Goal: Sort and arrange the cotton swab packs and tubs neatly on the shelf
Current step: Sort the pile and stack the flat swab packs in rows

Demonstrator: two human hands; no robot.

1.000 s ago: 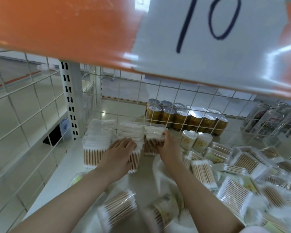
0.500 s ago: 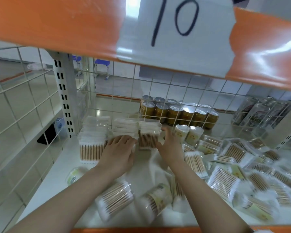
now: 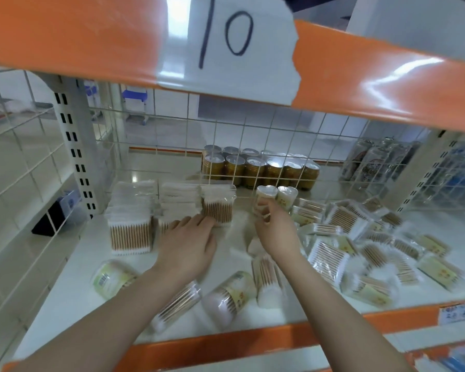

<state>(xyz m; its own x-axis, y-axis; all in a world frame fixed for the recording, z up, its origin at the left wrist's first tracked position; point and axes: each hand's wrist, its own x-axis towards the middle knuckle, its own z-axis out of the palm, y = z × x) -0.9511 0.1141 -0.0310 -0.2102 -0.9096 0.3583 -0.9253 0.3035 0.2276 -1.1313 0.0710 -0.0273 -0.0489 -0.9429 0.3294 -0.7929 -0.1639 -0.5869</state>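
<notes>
Three tidy stacks of cotton swab packs stand at the back left of the white shelf: a left stack, a middle stack and a right stack. My left hand rests flat, fingers straight, against the front of the middle stack. My right hand curls its fingers round the lower part of an upright tub, with a second tub beside it. Loose packs lie scattered on the right. Tubs lie on their sides at the front.
An orange beam with a paper "10" label hangs low overhead. Gold cans stand behind the wire grid at the back. A perforated post and wire mesh close the left side. The shelf's orange front edge runs below.
My right hand has left the right stack and moved right to the upright tub. My left hand stays at the middle stack. The view has pulled back and down.
</notes>
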